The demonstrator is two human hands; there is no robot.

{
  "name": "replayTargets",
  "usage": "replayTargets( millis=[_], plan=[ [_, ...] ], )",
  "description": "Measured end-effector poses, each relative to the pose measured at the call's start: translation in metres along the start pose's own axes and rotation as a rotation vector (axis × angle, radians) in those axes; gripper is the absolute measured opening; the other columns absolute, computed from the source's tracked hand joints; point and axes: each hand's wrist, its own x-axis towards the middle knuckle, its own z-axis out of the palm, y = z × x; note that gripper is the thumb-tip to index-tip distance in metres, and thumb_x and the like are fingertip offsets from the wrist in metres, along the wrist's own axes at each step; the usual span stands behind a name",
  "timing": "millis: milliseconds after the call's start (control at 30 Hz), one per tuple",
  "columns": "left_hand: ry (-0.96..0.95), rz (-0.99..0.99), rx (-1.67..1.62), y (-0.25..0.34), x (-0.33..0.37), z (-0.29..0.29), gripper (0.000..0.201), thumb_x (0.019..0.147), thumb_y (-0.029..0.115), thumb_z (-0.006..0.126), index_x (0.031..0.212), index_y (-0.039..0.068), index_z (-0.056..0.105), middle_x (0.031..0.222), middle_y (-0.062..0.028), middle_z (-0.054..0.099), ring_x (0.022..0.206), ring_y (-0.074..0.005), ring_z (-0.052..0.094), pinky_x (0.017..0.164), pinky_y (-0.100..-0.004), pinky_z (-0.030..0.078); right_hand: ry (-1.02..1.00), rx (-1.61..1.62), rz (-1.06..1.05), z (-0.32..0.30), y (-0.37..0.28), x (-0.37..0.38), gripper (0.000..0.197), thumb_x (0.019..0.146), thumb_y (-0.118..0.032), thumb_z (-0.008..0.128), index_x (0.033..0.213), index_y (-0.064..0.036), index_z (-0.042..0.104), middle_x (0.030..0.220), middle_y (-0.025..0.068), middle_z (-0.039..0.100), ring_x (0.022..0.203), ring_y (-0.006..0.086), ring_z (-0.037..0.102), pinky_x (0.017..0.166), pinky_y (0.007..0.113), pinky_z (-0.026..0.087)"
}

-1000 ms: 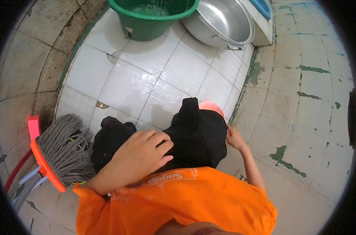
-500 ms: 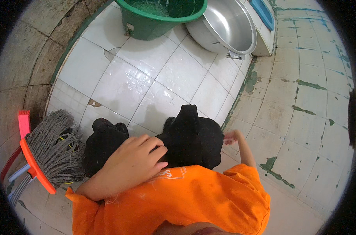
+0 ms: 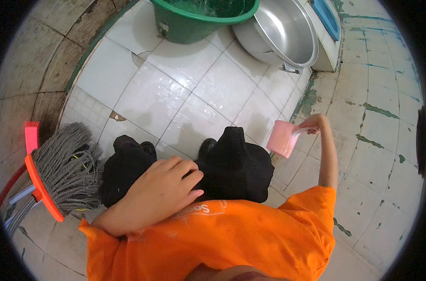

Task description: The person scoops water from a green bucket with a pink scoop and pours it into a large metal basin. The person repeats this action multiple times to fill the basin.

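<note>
Mop (image 3: 67, 168): gray strings and an orange bar, next to the left leg, with a pink brush (image 3: 31, 136) just behind it.
Left hand (image 3: 168, 185): loose, fingers a little bent, over the black pants (image 3: 236, 168).
Tub (image 3: 194, 25): green, with water splashing inside.
Pot (image 3: 292, 35): big and silver, just beside the tub (it looks tipped).
Cup (image 3: 282, 139): pink, near the right knee.
Right hand (image 3: 315, 124): gripping the cup's handle (image 3: 301, 130).

On the left I saw a grey string mop (image 3: 67, 166) with an orange clamp (image 3: 43, 189), a pink brush (image 3: 32, 136) beside it; farther off, a silver pot (image 3: 288, 35) stood near a blue tray (image 3: 326, 18).
</note>
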Motion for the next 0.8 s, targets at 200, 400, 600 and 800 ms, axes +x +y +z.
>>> replayTargets(
  millis=[200,400,600,800],
  plan=[
    [-0.083,0.076,-0.119,-0.006,0.001,-0.007,0.026,0.077,0.025,0.061,0.093,0.005,0.056,0.098,-0.008,0.054,0.091,-0.0257,0.053,0.079,-0.035,0.044,0.788,-0.093,-0.468,-0.011,-0.015,-0.172,0.042,0.087,-0.045,0.046,0.086,-0.0054,0.061,0.049,0.0016,0.043,0.042,0.0094,0.042,0.034,0.027,0.032],
    [0.371,0.177,0.263,-0.059,0.069,-0.075,0.029,0.075,0.017,0.061,0.1,0.004,0.054,0.105,-0.0119,0.054,0.102,-0.0286,0.05,0.087,-0.0366,0.042,1.394,0.108,-0.512,0.009,-0.058,-0.311,0.044,0.085,-0.046,0.045,0.092,-0.0051,0.063,0.063,0.0119,0.059,0.06,0.0257,0.059,0.057,0.034,0.045],
    [0.759,0.222,0.757,-0.188,0.188,-0.108,0.034,0.074,0.023,0.063,0.1,0.004,0.052,0.104,-0.0108,0.05,0.102,-0.0281,0.049,0.089,-0.0395,0.039,1.914,-0.076,-0.893,-0.006,-0.141,-0.329,0.038,0.085,-0.04,0.046,0.092,-0.0051,0.06,0.08,0.0181,0.062,0.076,0.034,0.06,0.065,0.043,0.047],
    [0.762,0.124,0.847,-0.219,0.221,-0.074,0.031,0.074,0.034,0.06,0.089,0.008,0.053,0.09,-0.0075,0.051,0.095,-0.0246,0.049,0.093,-0.0398,0.033,2.005,-0.499,-1.086,-0.074,-0.274,-0.26,0.016,0.073,-0.014,0.057,0.088,-0.0104,0.059,0.1,0.0089,0.056,0.072,0.0295,0.061,0.06,0.04,0.05]
  ],
)
